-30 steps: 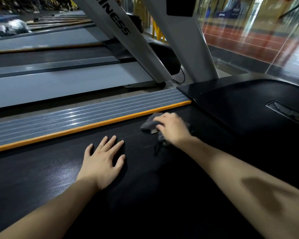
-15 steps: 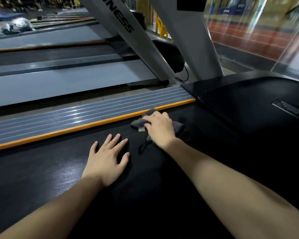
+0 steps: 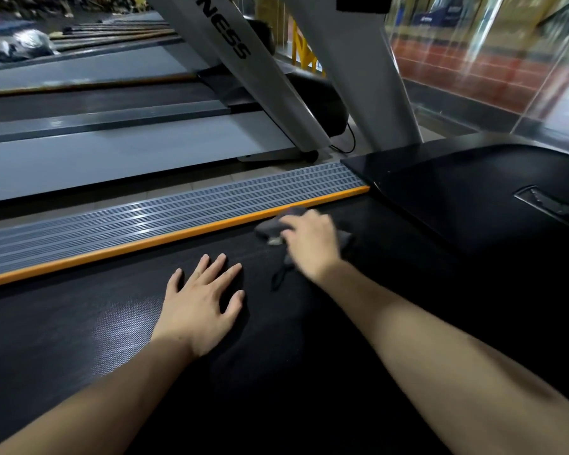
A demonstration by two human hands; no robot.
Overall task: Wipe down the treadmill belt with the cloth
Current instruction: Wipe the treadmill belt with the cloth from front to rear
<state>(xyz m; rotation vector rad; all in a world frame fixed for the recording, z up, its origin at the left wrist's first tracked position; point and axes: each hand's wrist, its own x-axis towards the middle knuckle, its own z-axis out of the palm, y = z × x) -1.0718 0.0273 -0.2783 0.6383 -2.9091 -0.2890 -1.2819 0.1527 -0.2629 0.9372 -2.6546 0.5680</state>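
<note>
Crumpled grey cloth (image 3: 278, 223) on black belt (image 3: 79, 323)

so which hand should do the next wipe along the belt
Right. The right hand already presses the cloth on the belt by the orange strip; the left hand lies flat, bracing.

The right hand (image 3: 311, 241), motion-blurred, hides most of the cloth (image 3: 276, 224).

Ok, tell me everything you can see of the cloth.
The cloth is dark grey, soft and crumpled, bunched rather than spread flat. It lies on the black treadmill belt, close to the orange strip along the belt's edge. The right hand presses down on it and hides its middle; cloth shows on both sides of the hand. A small pale tag shows at its left edge. It is blurred.
</note>
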